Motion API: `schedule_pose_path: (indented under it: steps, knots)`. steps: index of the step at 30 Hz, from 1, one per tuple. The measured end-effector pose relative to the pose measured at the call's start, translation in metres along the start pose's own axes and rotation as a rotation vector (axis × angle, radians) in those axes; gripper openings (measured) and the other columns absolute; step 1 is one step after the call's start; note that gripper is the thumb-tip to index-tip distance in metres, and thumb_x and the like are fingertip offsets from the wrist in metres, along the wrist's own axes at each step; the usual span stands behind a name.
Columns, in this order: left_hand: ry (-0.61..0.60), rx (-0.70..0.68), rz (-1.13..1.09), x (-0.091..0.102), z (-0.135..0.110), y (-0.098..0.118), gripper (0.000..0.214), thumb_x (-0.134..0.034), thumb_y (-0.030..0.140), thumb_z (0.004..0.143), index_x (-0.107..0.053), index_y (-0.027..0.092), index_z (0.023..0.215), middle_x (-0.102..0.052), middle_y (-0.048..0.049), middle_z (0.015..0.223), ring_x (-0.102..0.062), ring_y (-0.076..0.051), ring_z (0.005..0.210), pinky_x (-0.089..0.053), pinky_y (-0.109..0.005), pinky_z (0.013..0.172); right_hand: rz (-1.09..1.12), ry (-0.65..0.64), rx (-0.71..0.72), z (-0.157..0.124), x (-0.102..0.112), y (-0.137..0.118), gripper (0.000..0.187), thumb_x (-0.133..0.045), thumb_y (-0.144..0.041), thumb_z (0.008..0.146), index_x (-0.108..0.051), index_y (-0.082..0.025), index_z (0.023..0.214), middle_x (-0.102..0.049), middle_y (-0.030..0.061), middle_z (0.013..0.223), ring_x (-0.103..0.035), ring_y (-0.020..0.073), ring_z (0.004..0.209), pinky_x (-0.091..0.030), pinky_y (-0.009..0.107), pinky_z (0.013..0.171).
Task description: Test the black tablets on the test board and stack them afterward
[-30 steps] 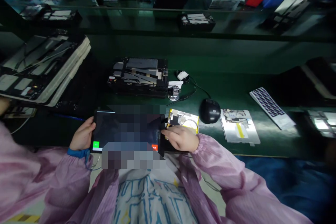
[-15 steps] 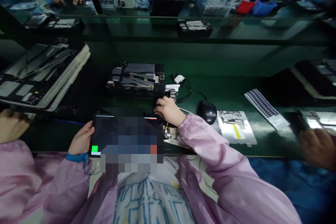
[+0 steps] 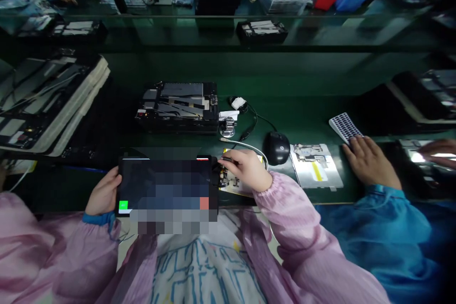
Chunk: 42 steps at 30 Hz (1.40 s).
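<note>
The left grip [image 3: 103,193] clasps the tablet [image 3: 164,178], apparently steadying it; opposite, the right grip [image 3: 247,168] pinches a small dark piece [image 3: 225,159] beside its edge.

Wearer's hands, two: left hand [image 3: 102,194] and right hand [image 3: 247,168]; tablet [image 3: 162,178], one; computer mouse [image 3: 278,148], one; keyboard [image 3: 346,126], one; silver plate [image 3: 329,171], one; yellow-edged board [image 3: 237,185], one; bins across the bench, two: red bin [image 3: 326,0] and blue bin [image 3: 351,1]; co-workers' hands at the right side, two: near hand [image 3: 374,164] and far hand [image 3: 441,152].
</note>
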<state>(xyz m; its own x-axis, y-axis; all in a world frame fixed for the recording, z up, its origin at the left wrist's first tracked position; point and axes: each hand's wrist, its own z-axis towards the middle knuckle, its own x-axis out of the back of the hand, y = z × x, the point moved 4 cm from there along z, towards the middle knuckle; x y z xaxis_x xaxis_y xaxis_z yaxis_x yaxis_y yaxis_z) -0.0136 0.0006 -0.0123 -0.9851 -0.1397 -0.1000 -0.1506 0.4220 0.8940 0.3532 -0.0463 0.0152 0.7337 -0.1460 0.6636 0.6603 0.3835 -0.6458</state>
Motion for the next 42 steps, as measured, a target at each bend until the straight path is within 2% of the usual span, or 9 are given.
schedule_pose_path:
  steps: [3, 7, 11, 16, 20, 27, 32, 38, 42]
  knots:
    - [0.018, -0.008, -0.015, -0.001, 0.001, 0.0, 0.041, -0.082, 0.02, 0.052, -0.069, 0.015, 0.09, -0.075, -0.0062, 0.084, -0.067, -0.03, 0.097, -0.055, -0.034, 0.083, 0.099, -0.009, -0.017, -0.011, -0.003, -0.009, 0.023, -0.055, -0.039, 0.089, -0.063, -0.017, 0.086, -0.065, 0.0036, 0.067, -0.057, 0.0131, 0.056, -0.044, 0.025, 0.054]
    - [0.028, 0.002, 0.002, -0.003, 0.001, 0.0, 0.039, -0.081, 0.02, 0.052, -0.069, 0.015, 0.089, -0.075, -0.0074, 0.088, -0.066, -0.03, 0.098, -0.055, -0.036, 0.084, 0.165, -0.083, 0.016, -0.025, -0.01, -0.016, 0.018, -0.051, -0.032, 0.092, -0.062, -0.018, 0.099, -0.068, 0.0075, 0.085, -0.064, 0.0171, 0.076, -0.052, 0.03, 0.069]
    - [0.032, 0.001, 0.029, -0.004, 0.0, 0.002, 0.038, -0.079, 0.02, 0.052, -0.068, 0.015, 0.088, -0.074, -0.0077, 0.088, -0.066, -0.031, 0.098, -0.055, -0.036, 0.084, 0.213, -0.061, -0.002, -0.041, -0.021, -0.014, 0.013, -0.052, -0.024, 0.091, -0.062, -0.02, 0.098, -0.068, 0.0077, 0.086, -0.064, 0.0183, 0.08, -0.054, 0.033, 0.072]
    - [0.036, -0.002, 0.057, -0.005, 0.002, 0.002, 0.041, -0.078, 0.021, 0.054, -0.067, 0.016, 0.094, -0.075, -0.0066, 0.088, -0.066, -0.031, 0.099, -0.056, -0.036, 0.083, 0.303, 0.04, -0.087, -0.054, -0.034, -0.009, 0.007, -0.056, -0.024, 0.089, -0.062, -0.021, 0.092, -0.069, 0.0063, 0.083, -0.065, 0.0175, 0.076, -0.054, 0.032, 0.069]
    - [0.05, -0.004, 0.058, -0.006, 0.001, 0.002, 0.042, -0.079, 0.021, 0.053, -0.067, 0.014, 0.092, -0.075, -0.0077, 0.088, -0.065, -0.031, 0.1, -0.056, -0.036, 0.083, 0.391, 0.081, -0.087, -0.056, -0.038, -0.007, 0.007, -0.06, -0.026, 0.087, -0.062, -0.02, 0.084, -0.068, 0.0048, 0.077, -0.064, 0.0164, 0.07, -0.053, 0.03, 0.064]
    - [0.036, 0.011, 0.024, -0.008, -0.003, 0.004, 0.042, -0.081, 0.021, 0.051, -0.069, 0.015, 0.091, -0.075, -0.0079, 0.092, -0.066, -0.031, 0.098, -0.056, -0.036, 0.081, 0.432, 0.029, -0.116, -0.054, -0.039, -0.003, 0.006, -0.062, -0.023, 0.085, -0.061, -0.019, 0.081, -0.069, 0.0041, 0.075, -0.064, 0.015, 0.065, -0.05, 0.026, 0.058]
    - [0.035, 0.015, 0.013, -0.01, -0.003, 0.004, 0.044, -0.083, 0.021, 0.048, -0.069, 0.015, 0.09, -0.075, -0.0075, 0.091, -0.067, -0.031, 0.095, -0.056, -0.035, 0.08, 0.462, -0.012, -0.158, -0.053, -0.043, 0.0, 0.01, -0.062, -0.026, 0.085, -0.061, -0.019, 0.08, -0.07, 0.0047, 0.078, -0.066, 0.0158, 0.069, -0.052, 0.026, 0.059]
    - [0.031, 0.006, 0.017, -0.009, -0.003, 0.002, 0.051, -0.087, 0.028, 0.043, -0.07, 0.015, 0.089, -0.075, -0.007, 0.088, -0.068, -0.031, 0.092, -0.057, -0.036, 0.079, 0.467, -0.041, -0.124, -0.047, -0.043, -0.002, 0.016, -0.062, -0.031, 0.086, -0.061, -0.02, 0.074, -0.07, 0.0043, 0.075, -0.068, 0.0166, 0.071, -0.053, 0.027, 0.063]
    - [-0.013, -0.001, 0.008, -0.006, -0.002, -0.001, 0.051, -0.087, 0.03, 0.047, -0.07, 0.014, 0.093, -0.075, -0.0078, 0.089, -0.067, -0.031, 0.094, -0.056, -0.036, 0.081, 0.429, -0.042, -0.12, -0.047, -0.044, -0.005, 0.019, -0.06, -0.032, 0.087, -0.06, -0.02, 0.071, -0.069, 0.0031, 0.07, -0.066, 0.0158, 0.065, -0.052, 0.026, 0.06]
